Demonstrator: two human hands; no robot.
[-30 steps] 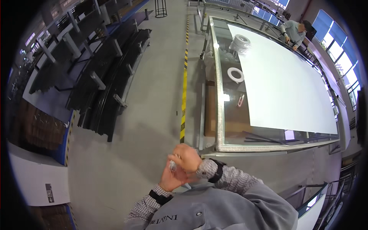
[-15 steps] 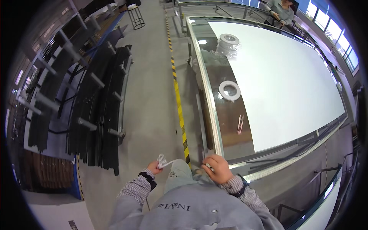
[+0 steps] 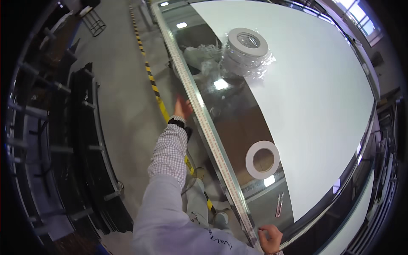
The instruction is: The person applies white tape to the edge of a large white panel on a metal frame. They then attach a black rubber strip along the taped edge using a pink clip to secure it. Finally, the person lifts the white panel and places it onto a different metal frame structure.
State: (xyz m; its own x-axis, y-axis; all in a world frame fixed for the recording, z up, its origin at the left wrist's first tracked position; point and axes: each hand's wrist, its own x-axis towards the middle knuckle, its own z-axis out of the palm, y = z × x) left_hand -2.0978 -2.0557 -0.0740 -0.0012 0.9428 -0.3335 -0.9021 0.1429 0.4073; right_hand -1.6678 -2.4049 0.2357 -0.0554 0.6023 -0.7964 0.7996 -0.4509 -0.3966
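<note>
My left hand (image 3: 182,108) lies spread against the table (image 3: 204,123) edge; my right hand (image 3: 270,238) pinches the long ruler (image 3: 212,140), tape roll (image 3: 262,159) beyond.

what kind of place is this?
Likely a factory or workshop floor: a long glass-topped work table with rolls of white tape, a yellow-and-black hazard line on the concrete floor, and racks of dark metal profiles.

two tape rolls (image 3: 262,159), one cutter (image 3: 279,205)
</note>
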